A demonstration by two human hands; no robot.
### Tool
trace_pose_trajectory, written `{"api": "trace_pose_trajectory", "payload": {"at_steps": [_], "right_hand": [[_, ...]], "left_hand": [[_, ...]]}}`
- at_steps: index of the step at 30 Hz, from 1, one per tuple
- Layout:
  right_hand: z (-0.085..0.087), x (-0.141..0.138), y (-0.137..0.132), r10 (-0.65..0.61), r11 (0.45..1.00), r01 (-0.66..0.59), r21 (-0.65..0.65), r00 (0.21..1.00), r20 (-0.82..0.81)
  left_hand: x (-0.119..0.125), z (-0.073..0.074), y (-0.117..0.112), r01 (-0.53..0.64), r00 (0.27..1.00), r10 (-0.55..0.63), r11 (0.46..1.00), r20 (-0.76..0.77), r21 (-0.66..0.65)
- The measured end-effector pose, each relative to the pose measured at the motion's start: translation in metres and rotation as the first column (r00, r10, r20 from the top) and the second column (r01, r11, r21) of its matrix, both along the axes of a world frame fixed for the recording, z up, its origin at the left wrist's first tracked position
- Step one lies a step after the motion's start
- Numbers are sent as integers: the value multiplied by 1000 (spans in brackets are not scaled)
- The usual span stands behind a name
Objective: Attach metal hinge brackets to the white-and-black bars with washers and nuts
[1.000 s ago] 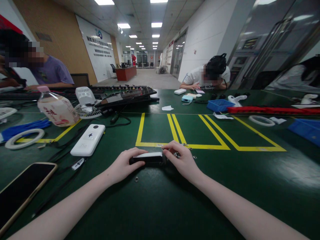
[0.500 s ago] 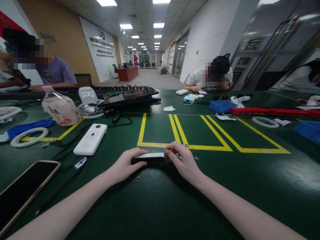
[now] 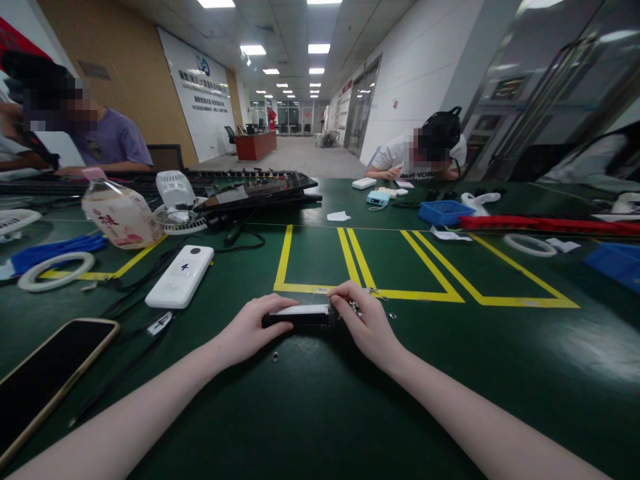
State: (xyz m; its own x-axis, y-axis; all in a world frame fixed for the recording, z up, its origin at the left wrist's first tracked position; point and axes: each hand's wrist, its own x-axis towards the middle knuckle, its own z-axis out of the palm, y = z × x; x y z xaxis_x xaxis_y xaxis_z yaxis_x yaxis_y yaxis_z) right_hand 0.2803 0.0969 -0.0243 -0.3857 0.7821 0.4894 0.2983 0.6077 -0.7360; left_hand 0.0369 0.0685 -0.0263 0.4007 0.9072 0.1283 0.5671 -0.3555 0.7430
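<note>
Both my hands hold a small flat black device with a pale top point(image 3: 302, 315) that lies on the green table point(image 3: 320, 400) just in front of me. My left hand point(image 3: 253, 327) grips its left end, thumb along the near edge. My right hand point(image 3: 365, 320) is closed round its right end, fingers curled over the top. A few small screws point(image 3: 356, 309) lie by my right fingers, and one small round piece point(image 3: 275, 357) sits on the table below the device.
A white power bank marked 4 point(image 3: 179, 276), a phone point(image 3: 45, 377), cables, a tape ring point(image 3: 55, 270) and a bottle point(image 3: 120, 217) lie left. Yellow tape lines point(image 3: 400, 267) lie ahead. Blue trays point(image 3: 443, 211) and a red strip point(image 3: 545, 223) lie right. Other people sit around the table.
</note>
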Motion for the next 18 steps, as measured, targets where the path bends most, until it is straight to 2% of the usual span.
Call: {"api": "trace_pose_trajectory", "payload": {"at_steps": [5,7,11,15,18], "right_hand": [[2,0,-1,-55,998,56,20,998,-44],[2,-1,-3,-59,998,58,-9,995,-76],[3,-3,-3,-66,986,39,-164,985,-158],[2,-6,1,-121,935,52,-352,976,-178],[2,-8,4,-136,903,40,-428,971,-196]], "left_hand": [[-1,0,-1,3,1000,-3,1000,-3,-7],[-1,0,-1,6,1000,-6,1000,-4,-4],[-1,-1,0,7,1000,-7,1000,-6,3],[-1,-1,0,-1,1000,1,1000,-12,13],[0,-1,0,-1,1000,1,1000,-17,19]]}}
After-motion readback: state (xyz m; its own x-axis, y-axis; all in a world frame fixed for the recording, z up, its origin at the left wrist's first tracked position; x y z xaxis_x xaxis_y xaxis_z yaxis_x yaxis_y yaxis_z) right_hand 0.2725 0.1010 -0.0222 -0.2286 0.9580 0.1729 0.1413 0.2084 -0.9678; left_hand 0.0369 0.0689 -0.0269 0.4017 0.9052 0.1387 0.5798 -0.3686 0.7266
